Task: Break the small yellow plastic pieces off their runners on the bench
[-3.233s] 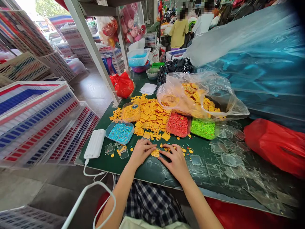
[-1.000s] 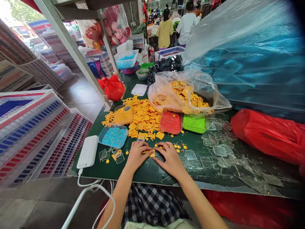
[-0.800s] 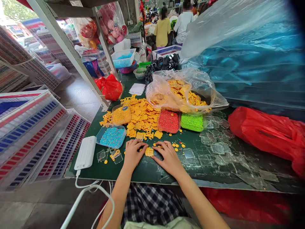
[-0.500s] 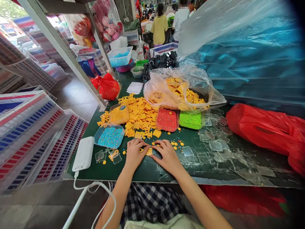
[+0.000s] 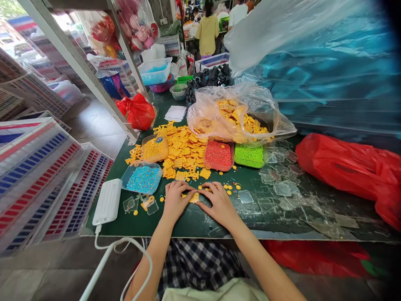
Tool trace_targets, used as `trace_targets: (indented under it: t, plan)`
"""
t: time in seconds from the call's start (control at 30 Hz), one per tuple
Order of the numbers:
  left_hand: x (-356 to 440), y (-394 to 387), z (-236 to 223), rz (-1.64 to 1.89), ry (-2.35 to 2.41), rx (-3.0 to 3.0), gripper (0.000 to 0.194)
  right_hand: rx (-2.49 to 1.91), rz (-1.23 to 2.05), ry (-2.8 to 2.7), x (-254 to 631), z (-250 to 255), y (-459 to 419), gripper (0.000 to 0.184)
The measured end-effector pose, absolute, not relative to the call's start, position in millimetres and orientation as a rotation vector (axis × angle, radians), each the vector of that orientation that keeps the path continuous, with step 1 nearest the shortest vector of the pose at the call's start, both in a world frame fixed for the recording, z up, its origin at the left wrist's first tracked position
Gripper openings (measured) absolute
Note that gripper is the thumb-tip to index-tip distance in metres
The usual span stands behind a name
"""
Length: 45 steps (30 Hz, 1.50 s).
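Observation:
My left hand [image 5: 176,201] and my right hand [image 5: 220,205] meet at the near part of the green table. Between their fingertips is a small flat yellow plastic piece [image 5: 194,197], gripped from both sides; the fingers cover much of it. Just beyond lies a heap of similar yellow plastic pieces [image 5: 184,148]. Around it stand trays of tiny beads: a blue bead tray [image 5: 143,179], a yellow bead tray [image 5: 154,149], a red bead tray [image 5: 219,154] and a green bead tray [image 5: 249,155]. Small yellow discs [image 5: 229,187] are scattered beside my right hand.
A white power bank [image 5: 107,202] with a cable lies at the left edge. Clear plastic squares [image 5: 283,188] spread over the right side, near a red bag [image 5: 341,167]. An open clear bag [image 5: 203,113] of yellow pieces sits behind. Stacked crates [image 5: 46,167] stand left; people work farther back.
Both hands stay together on the yellow plastic piece, with only slight finger movement. The whole view has shifted a little, so things appear slightly farther left and higher.

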State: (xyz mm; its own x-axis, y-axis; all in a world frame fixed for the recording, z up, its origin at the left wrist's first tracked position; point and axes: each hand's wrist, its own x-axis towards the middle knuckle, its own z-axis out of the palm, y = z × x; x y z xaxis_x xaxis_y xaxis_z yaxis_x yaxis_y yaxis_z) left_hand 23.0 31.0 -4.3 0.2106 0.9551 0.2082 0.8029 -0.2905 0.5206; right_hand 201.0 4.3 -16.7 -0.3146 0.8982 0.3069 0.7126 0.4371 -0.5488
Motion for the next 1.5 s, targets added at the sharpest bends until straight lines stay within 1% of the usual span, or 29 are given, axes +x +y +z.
trace_targets:
  t: [0.27, 0.57, 0.83, 1.0, 1.17, 1.5]
  plan:
    - [13.9, 31.7, 0.9, 0.68, 1.7, 2.175, 0.009, -1.35, 0.426, -2.117, 200.8, -17.1, 4.9, 0.026]
    - [10.5, 35.7, 16.2, 0.468, 1.475, 2.433, 0.017, -1.35, 0.429, -2.109, 201.2, -14.8, 4.2, 0.028]
    - [6.2, 49.3, 30.3, 0.243, 1.233, 2.587, 0.017, -1.338, 0.444, -2.106, 201.3, -14.9, 4.6, 0.028]
    - [7.9, 55.7, 37.4, 0.148, 1.14, 2.661, 0.012, -1.326, 0.442, -2.097, 201.5, -15.1, 4.6, 0.028]
    - [13.6, 60.4, 43.1, 0.046, 1.09, 2.726, 0.017, -1.331, 0.425, -2.104, 201.5, -14.7, 4.6, 0.027]
    - [21.3, 69.0, 45.4, 0.036, 1.065, 2.687, 0.027, -1.329, 0.412, -2.106, 201.5, -16.7, 4.6, 0.027]
